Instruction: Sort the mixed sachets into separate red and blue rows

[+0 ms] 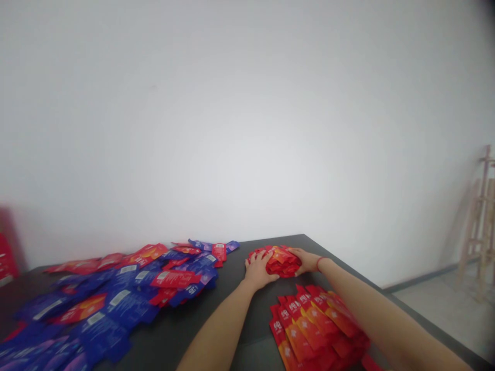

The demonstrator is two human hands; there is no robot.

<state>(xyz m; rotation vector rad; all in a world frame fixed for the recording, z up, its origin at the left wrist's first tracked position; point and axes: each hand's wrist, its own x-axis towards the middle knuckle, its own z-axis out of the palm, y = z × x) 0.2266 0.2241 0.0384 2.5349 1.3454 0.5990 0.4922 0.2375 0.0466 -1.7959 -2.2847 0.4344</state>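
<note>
A stack of red and orange sachets (283, 262) lies toward the far right corner of the dark table. My left hand (260, 270) rests against its left side, fingers spread over the top edge. At the stack's right side is my right hand (308, 260), with a thin red cord on the wrist; its fingers curve round the edge. Between them the two hands clasp the stack. Nearer to me, a second pile of overlapping red and orange sachets (313, 324) lies partly under my right forearm.
A wide loose heap of blue sachets (127, 299) mixed with red ones covers the left of the dark table (235, 304). A red box-like object (7, 252) stands at the far left. Behind is a white wall; wooden easel-like frames (479, 232) stand on the floor at right.
</note>
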